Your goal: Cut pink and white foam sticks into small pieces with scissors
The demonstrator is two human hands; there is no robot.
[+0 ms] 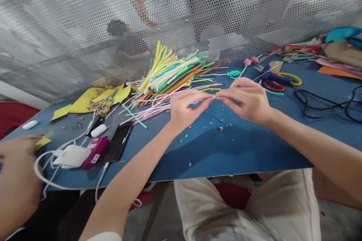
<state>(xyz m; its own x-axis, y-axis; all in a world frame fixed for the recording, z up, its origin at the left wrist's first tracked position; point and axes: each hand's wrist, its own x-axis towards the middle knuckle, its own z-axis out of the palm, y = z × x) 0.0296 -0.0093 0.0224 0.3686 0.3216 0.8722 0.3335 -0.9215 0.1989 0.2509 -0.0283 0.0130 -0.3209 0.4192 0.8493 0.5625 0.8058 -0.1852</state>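
Note:
My left hand point(186, 108) is closed in a pinch, its thumb and forefinger meeting the fingertips of my right hand point(246, 99), which pinches too. Between both sets of fingertips sits a tiny pale piece point(214, 96), mostly hidden, so its kind is unclear. Behind my left hand lies a large pile of thin, straw-like coloured strips point(175, 75). A thin pale line point(273, 68) runs up and right from behind my right hand; whether that hand holds it I cannot tell. Below my fingers, small cut bits point(221, 128) are scattered on the blue tabletop point(203, 154).
Right of my hands lie scissors point(273, 79), a black cable point(311, 103), and a teal knobbly piece point(233, 74) with pink ones point(247, 61). Leftward are a phone point(120, 141), a purple power block point(96, 151), and another person's hand point(21, 147). Perforated metal point(181, 11) stands behind.

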